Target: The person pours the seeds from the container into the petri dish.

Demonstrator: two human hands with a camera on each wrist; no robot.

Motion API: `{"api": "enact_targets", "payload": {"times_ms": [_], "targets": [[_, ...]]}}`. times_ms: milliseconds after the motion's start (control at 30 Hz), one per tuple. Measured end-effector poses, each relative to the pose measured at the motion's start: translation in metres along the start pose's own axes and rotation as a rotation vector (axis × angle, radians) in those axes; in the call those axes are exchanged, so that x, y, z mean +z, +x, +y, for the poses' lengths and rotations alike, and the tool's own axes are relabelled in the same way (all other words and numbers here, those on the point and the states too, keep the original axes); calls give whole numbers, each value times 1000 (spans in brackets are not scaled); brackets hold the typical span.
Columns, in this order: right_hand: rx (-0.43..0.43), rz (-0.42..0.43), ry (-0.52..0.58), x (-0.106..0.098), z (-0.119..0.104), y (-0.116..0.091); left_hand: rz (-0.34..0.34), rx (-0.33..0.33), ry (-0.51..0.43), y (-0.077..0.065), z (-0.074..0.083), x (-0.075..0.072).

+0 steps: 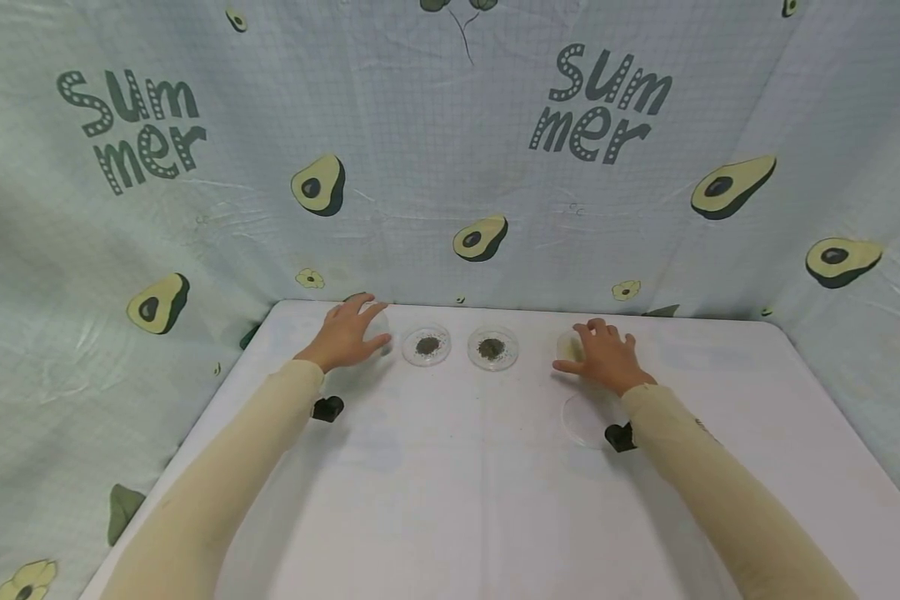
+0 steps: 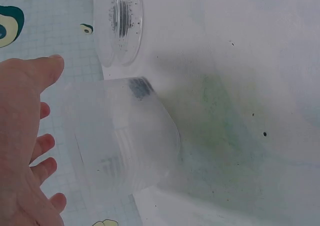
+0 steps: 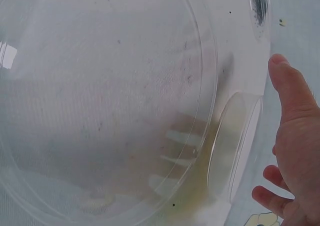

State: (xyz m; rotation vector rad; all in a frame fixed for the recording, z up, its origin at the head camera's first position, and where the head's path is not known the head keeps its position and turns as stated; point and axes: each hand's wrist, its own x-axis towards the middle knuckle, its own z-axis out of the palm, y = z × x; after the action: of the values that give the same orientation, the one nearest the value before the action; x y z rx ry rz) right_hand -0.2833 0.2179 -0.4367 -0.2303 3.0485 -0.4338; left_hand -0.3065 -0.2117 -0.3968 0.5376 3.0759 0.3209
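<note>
My left hand [image 1: 348,335] is spread beside a translucent plastic cup [image 2: 120,136] at the back left of the table. A dark patch shows near the cup's lower rim. Thumb and fingers stand apart around it, and contact is not visible. On the other side, my right hand [image 1: 603,358] reaches over a shallow clear dish [image 3: 225,151] with a yellowish tint, its fingers loosely bent and its thumb stretched out. A larger-looking clear round dish or lid [image 3: 212,86] lies nearer to me, under the right wrist.
Between the hands stand two clear petri dishes, a left one [image 1: 426,364] and a right one [image 1: 492,368], each with a small heap of dark crumbs. The white table [image 1: 435,500] ends at a patterned cloth [image 1: 420,150] behind.
</note>
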Motion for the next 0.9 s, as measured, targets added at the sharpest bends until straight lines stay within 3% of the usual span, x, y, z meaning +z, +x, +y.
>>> {"api": "enact_targets", "payload": {"times_ms": [633,900], "targets": [[51,4,16,1,17,-4,23,-85,-222,-5,-22,6],[68,-12,23,3,22,-5,-24,-181,-336,-7,-30,10]]}}
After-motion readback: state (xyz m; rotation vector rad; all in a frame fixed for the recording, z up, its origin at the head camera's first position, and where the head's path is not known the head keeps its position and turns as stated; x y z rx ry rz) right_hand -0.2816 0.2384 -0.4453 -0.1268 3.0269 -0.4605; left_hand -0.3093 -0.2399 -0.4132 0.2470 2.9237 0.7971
